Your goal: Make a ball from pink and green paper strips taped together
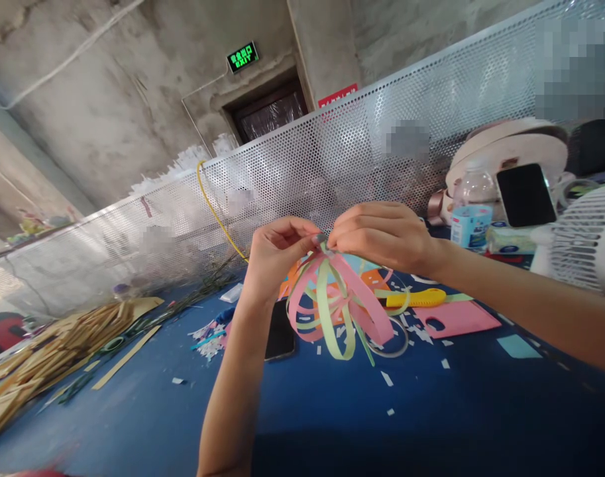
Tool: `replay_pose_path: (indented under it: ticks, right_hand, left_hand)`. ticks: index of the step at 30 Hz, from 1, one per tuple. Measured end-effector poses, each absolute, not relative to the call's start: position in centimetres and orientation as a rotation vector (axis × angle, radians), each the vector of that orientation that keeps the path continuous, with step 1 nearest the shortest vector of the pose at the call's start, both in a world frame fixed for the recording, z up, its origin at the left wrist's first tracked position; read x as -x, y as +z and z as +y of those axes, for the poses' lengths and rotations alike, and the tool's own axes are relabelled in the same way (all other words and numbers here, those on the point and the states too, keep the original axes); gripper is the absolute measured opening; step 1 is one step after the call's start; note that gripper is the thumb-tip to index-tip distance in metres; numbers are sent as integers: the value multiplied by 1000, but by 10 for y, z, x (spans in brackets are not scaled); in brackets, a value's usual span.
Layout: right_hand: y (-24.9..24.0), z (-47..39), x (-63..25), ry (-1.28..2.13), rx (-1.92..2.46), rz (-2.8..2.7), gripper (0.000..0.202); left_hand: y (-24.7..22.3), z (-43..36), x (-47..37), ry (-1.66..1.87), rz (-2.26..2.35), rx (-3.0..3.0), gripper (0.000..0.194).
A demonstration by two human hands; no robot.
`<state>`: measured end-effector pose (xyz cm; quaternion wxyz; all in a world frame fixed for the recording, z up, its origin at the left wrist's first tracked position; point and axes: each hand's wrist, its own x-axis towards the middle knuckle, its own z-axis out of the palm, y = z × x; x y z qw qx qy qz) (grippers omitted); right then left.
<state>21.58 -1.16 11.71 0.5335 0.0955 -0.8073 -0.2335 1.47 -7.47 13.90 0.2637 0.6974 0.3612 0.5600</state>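
A round paper-strip lantern (349, 301) of looped pink and pale green strips hangs over the blue table. My left hand (285, 248) pinches its gathered top between thumb and forefinger. From the other side, my right hand (382, 232) has its fingers closed at the same top, tips touching the strips there. What exactly sits between the fingertips is too small to tell. Behind the lantern lies a yellow utility knife (416, 298), beside a pink paper sheet (464, 318) with a hole cut in it. A dark phone (281, 334) lies under and left of the loops.
Paper scraps (386, 379) are scattered on the blue table (332, 424). Wooden strips (73, 338) are piled at left. A perforated metal panel (302, 172) runs along the back. At right stand a bottle (471, 205), an upright phone (525, 195) and a white fan (585, 238).
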Motion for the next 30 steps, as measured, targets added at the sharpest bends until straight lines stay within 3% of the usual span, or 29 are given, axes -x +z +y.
replay_pose_path:
  ticks: [14, 30]
  right_hand:
    - [106, -7, -214, -500, -189, -1839, 16]
    - [122, -14, -216, -762, -209, -1879, 14]
  left_hand:
    - [139, -75, -15, 1508, 938, -1882, 8]
    - [139, -74, -15, 1521, 965, -1889, 7]
